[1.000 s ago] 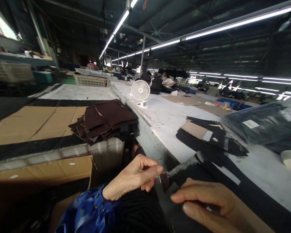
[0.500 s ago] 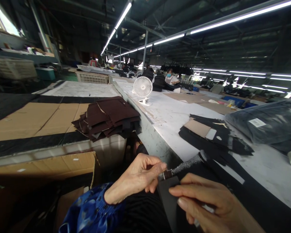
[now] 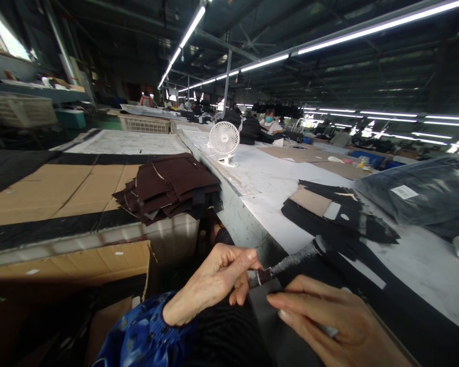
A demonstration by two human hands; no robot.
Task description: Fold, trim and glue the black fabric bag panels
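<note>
My left hand (image 3: pixel 218 280), in a blue patterned sleeve (image 3: pixel 137 331), is closed at the table's edge. Its bent fingers are at the end of a narrow brown strip (image 3: pixel 264 276) with a white line across it; the thumb rests above. A fuzzy grey band (image 3: pixel 294 259) runs on from the strip over black cloth. At the lower right, my right hand (image 3: pixel 325 316) pinches the edge of a smooth dark grey piece (image 3: pixel 270 306) between thumb and forefinger. Something pale shows partly under its curled fingers, too hidden to name.
Dark brown fabric pieces (image 3: pixel 168 183) are piled on the left. A white clip fan (image 3: pixel 224 137) stands on the white table (image 3: pixel 268 196). Black cut pieces (image 3: pixel 378 229) and a plastic-wrapped bundle (image 3: pixel 424 193) lie right. An open carton (image 3: pixel 130 255) is below. A masked person (image 3: pixel 270 125) is farther back.
My left thumb has lifted slightly up and back, and more of the strip's end shows. My right hand has barely moved, still at the grey piece.
</note>
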